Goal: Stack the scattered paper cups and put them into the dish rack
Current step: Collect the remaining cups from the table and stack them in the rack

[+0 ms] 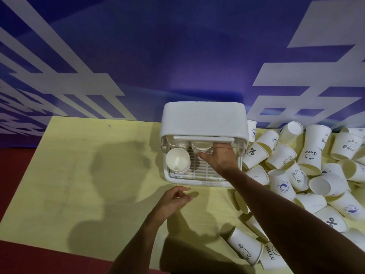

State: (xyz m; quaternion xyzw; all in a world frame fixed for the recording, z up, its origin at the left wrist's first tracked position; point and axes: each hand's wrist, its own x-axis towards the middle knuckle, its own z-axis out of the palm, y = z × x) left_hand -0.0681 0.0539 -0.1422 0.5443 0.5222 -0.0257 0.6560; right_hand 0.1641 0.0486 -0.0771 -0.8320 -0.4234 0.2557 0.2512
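Observation:
A white dish rack (199, 181) with a raised lid (204, 117) stands at the back of the yellow table. Inside it, at the front left, a stack of white paper cups (177, 160) stands mouth up. Behind it under the lid is another cup stack (201, 146). My right hand (218, 156) reaches into the rack and its fingers hold this rear stack. My left hand (174, 200) hovers over the table just in front of the rack, fingers loosely curled and holding nothing. Several loose printed paper cups (308, 167) lie scattered to the right.
The yellow table top (88, 175) stretches left of the rack. A blue wall with white stripes (177, 56) rises right behind the rack. More fallen cups (245, 248) lie near the front right, under my right forearm. Dark red floor (17, 165) shows at the left.

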